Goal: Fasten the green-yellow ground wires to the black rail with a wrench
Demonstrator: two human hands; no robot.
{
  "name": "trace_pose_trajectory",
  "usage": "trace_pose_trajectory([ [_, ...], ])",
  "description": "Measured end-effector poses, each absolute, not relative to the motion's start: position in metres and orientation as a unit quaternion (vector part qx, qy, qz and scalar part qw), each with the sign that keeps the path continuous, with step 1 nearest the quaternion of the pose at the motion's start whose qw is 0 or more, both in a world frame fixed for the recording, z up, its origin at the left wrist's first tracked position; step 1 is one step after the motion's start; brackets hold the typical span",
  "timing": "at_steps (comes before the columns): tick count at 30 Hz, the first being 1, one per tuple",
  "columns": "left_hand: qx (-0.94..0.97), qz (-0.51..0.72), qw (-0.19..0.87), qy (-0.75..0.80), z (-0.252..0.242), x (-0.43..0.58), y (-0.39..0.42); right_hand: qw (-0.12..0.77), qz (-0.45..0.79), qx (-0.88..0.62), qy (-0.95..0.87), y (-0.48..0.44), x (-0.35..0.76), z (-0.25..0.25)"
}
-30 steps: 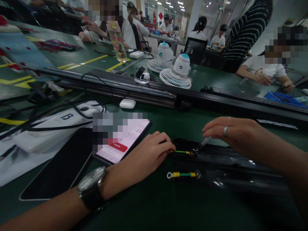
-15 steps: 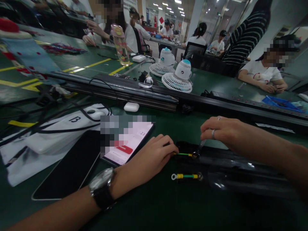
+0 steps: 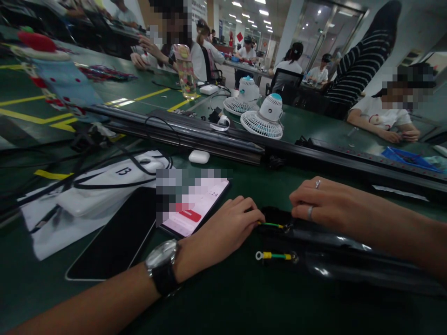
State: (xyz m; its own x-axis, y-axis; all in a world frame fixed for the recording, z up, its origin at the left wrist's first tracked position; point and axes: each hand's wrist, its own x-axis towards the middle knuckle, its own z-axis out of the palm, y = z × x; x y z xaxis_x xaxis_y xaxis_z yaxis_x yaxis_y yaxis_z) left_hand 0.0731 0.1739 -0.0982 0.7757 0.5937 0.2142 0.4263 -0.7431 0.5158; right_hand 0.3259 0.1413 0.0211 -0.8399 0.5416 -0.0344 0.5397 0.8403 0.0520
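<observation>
Left hand: fingers narrow, pinching the outer end of a green-and-yellow wire; wire's other end at the upper black bar, on the desk. Right hand: 2 rings worn; fingers bent close together near that wire's inner end; cannot tell whether anything is held. Lower black bar: nearer the person, with a 2nd wire, ring terminal leftward. Lit phone: just beside left hand. White fans: 2, farther back.

The desk looks smooth. The black strips seem glossy plastic, the ring terminal silvery metal.
</observation>
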Motion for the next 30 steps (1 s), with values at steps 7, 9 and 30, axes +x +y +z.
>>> trace_pose_trajectory([
  [7, 0.915, 0.172, 0.231, 0.284, -0.1, 0.074, 0.175, -0.01, -0.097, 0.313, 0.945, 0.138, 0.336, 0.016],
  [9, 0.915, 0.164, 0.232, 0.288, -0.1, 0.074, 0.176, -0.032, -0.143, 0.316, 0.937, 0.141, 0.339, 0.014],
  [30, 0.913, 0.145, 0.244, 0.294, -0.099, 0.074, 0.178, -0.155, -0.261, 0.347, 0.887, 0.148, 0.349, -0.007],
])
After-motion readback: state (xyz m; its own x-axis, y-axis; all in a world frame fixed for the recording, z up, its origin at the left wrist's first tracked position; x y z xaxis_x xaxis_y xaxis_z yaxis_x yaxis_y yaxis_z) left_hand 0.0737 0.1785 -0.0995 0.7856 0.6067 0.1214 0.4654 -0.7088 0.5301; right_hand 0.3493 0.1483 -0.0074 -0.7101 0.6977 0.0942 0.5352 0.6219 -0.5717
